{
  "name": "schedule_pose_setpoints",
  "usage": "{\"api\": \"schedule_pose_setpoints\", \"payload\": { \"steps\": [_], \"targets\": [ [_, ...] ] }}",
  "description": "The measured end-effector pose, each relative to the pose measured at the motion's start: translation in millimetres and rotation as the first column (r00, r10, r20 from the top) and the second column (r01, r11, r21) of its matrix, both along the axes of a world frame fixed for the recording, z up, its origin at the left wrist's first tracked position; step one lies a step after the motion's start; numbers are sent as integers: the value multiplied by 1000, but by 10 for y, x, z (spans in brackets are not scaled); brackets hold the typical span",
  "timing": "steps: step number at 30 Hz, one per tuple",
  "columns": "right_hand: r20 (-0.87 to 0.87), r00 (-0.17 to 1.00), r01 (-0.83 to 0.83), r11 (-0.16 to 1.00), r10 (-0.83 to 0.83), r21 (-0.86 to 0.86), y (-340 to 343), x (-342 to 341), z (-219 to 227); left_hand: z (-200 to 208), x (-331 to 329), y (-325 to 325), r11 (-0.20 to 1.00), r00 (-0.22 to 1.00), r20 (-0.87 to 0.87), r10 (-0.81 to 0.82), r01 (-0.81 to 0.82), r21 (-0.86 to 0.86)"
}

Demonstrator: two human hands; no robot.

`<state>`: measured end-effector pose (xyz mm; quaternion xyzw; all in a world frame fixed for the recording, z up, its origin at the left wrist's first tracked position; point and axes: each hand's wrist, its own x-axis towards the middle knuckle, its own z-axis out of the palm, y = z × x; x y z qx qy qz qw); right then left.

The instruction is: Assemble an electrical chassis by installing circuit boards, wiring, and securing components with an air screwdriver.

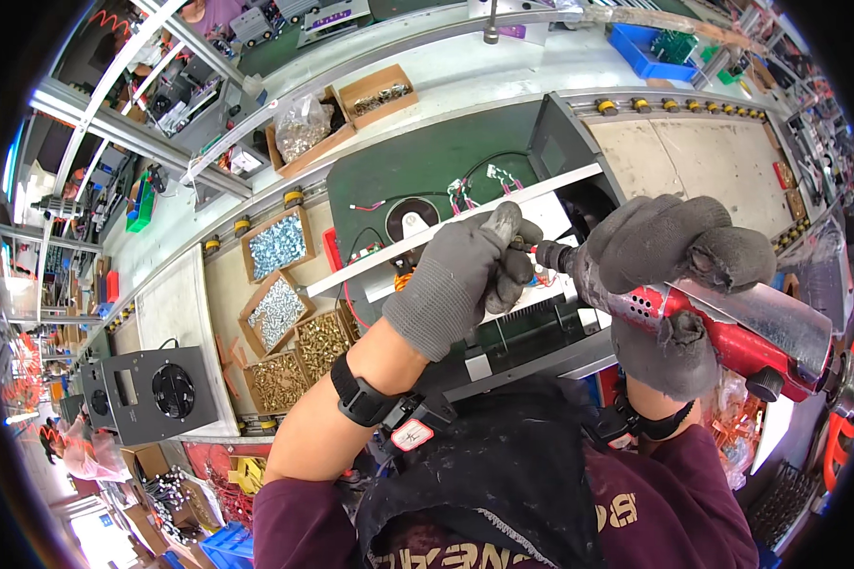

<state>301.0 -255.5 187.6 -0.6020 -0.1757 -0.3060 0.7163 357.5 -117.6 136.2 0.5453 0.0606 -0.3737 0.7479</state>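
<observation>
My right hand (pixel 669 251), in a grey glove, is wrapped round a red power screwdriver (pixel 740 343) whose dark chuck points left. My left hand (pixel 470 266), gloved too, is closed with thumb and fingers pinched right at the driver's tip. Whatever small thing they hold there is hidden by the fingers. Both hands are above an open dark grey metal case (pixel 550 142) with a light metal bar (pixel 571 180) across it. A round part (pixel 412 220) and loose wires with pink connectors (pixel 460 197) show inside the case.
Cardboard trays of silvery screws (pixel 277 247) and brass-coloured screws (pixel 278 381) stand left of the case. A grey panel with a fan (pixel 152 394) lies farther left. Behind are cardboard boxes of small parts (pixel 377 95) and a blue bin (pixel 650 55). Rollers (pixel 669 105) line the bench's far edge.
</observation>
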Motion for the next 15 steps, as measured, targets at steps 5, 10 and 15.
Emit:
{"api": "schedule_pose_setpoints", "payload": {
  "steps": [5, 10, 15],
  "targets": [
    [-35, 999, -23, 999, 22, -38, -141, 29, -59, -24, -3, 1, 1000, 1000, 15, -8, 9, -27],
    [153, 958, -205, 955, 240, -216, -219, 139, 36, -55, 7, 18, 1000, 1000, -15, -10, 10, -30],
    [173, 955, -253, 966, 241, 53, -187, 112, -59, -49, 52, 53, 989, 990, 7, -139, 139, -42]
  ]
}}
